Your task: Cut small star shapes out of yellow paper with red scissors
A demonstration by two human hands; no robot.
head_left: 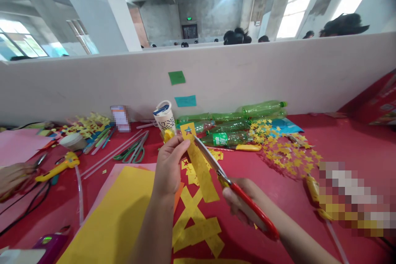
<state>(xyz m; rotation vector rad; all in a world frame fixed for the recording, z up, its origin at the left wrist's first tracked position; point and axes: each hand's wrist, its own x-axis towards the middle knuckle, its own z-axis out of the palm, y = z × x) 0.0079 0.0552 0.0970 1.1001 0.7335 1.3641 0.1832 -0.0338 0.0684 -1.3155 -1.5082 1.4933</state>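
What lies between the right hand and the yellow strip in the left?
In the head view, red-handled scissors, held in the right hand, reach to the yellow strip.

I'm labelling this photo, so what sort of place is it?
Probably an indoor craft workspace, judging by the red-handled scissors, the yellow glue gun on the left and the scattered yellow stars.

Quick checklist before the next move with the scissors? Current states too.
1. Left hand gripping yellow strip: ok.
2. Right hand holding scissors: ok.
3. Star shape uncovered at strip's end: ok.
4. Left thumb safely clear: cannot tell; it's close to the blade tips.
5. Strip cut through at the tips: cannot tell.
6. Other person's hand away from scissors: ok, far left.
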